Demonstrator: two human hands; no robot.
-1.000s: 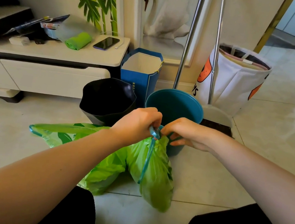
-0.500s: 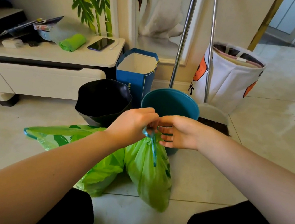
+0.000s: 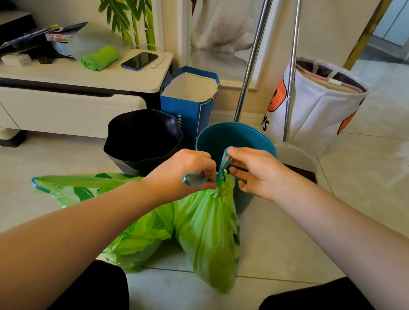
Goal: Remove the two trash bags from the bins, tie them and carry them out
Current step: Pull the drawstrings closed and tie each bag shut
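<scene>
While tying: gathered green plastic trash bag (image 3: pixel 208 232) stands on the floor.
Left hand (image 3: pixel 185 172): pinches teal drawstring (image 3: pixel 195 179) loop.
Right hand (image 3: pixel 253 172): pinches upper strand.

Bright daylight pours in from the doorway at upper right, washing the floor tiles (image 3: pixel 394 111) there into pale glare and sheen. Shadows are soft; the black bin (image 3: pixel 144 134) goes nearly featureless inside. The wide lens bows the mop poles (image 3: pixel 252 54) and stretches both forearms at the lower corners, and focus is fairly sharp, with slight softness at the edges
</scene>
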